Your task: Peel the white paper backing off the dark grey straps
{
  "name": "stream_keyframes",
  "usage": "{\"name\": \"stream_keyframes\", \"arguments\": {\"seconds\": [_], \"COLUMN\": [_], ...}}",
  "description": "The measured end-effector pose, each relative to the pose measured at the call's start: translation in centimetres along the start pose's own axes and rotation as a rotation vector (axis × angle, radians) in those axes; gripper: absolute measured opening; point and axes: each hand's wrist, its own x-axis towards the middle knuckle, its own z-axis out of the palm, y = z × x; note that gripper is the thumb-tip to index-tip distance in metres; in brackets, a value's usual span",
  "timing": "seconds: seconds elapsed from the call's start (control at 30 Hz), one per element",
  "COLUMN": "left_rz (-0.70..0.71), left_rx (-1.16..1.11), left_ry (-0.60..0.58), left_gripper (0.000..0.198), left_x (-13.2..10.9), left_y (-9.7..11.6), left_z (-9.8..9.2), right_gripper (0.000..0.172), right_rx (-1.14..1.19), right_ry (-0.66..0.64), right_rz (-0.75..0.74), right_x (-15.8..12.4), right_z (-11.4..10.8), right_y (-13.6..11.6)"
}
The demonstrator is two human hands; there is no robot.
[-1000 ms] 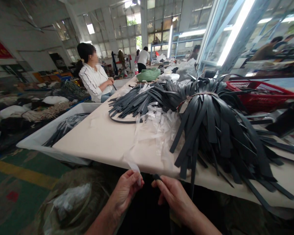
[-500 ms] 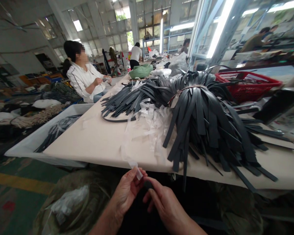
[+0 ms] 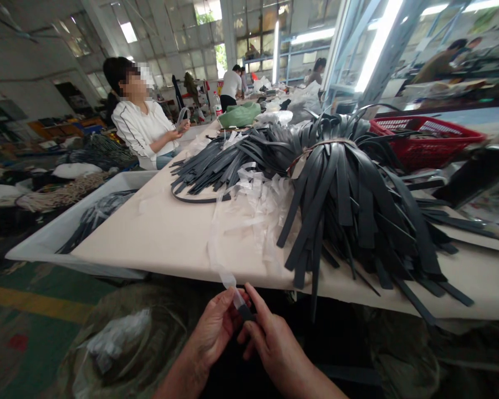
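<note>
In front of the table edge, my left hand pinches a translucent white plastic strip between thumb and fingers. The strip trails up over the edge onto the tabletop. My right hand grips the end of a dark strap between thumb and fingers, its index finger stretched upward. Strip and strap end meet between my two hands, the strip lying against the strap. The rest of the strap is hidden in the dark below. Ahead lies a loose pile of similar translucent strips.
A tied bundle of dark straps hangs over the table's front edge, with more straps behind. A red basket stands right; a white bin with straps, left. A co-worker in white sits across, holding a strip.
The strip's end and the strap's end have come together between my hands, and my right index finger has straightened. The co-worker across now holds up a curved strip.
</note>
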Motion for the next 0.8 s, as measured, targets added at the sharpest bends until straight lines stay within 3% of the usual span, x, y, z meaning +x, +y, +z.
{"name": "stream_keyframes", "arguments": {"seconds": [0.23,0.37,0.53,0.67,0.8], "left_rz": [0.000,0.038,0.116,0.171,0.085], "left_rx": [0.049,0.096,0.223,0.153,0.200], "left_ry": [-0.086,-0.086,-0.009,0.136,0.117], "left_gripper": [0.037,0.044,0.032,0.038,0.051], "left_x": [-0.1,-0.8,-1.4,-1.1,-0.7], "left_y": [-0.3,-0.4,0.2,0.7,-1.1], "left_z": [-0.5,-0.1,0.1,0.1,0.9], "right_gripper": [0.069,0.069,0.075,0.079,0.073], "right_rx": [-0.031,0.000,-0.032,-0.226,-0.158], "right_ry": [-0.014,0.023,-0.046,-0.094,-0.114], "right_rz": [0.011,0.009,-0.040,-0.027,0.034], "right_x": [0.2,1.0,0.5,-1.8,-2.6], "right_z": [0.3,0.6,-0.4,-2.9,-3.8], "right_y": [0.7,0.7,0.2,2.8,6.3]}}
